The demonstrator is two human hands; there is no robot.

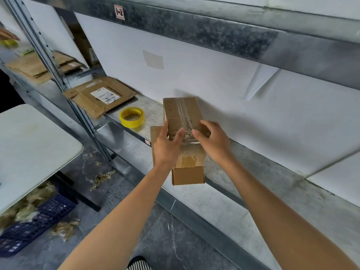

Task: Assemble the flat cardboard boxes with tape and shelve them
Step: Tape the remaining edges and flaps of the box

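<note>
Left hand point(167, 145) and right hand point(213, 141) grip the cardboard box point(181, 112) between them.

Well to the left of the left hand point(166, 147) we see a white table point(29, 145). Under it, a dark blue crate point(39, 221) holds pale straw-like shreds point(23, 207). Below both hands we see grey marbled floor point(136, 221) and striped fabric point(139, 265). Beyond the right hand point(213, 142) stands a white panel point(214, 75); up left of it is a red-and-white sticker point(119, 12).
</note>
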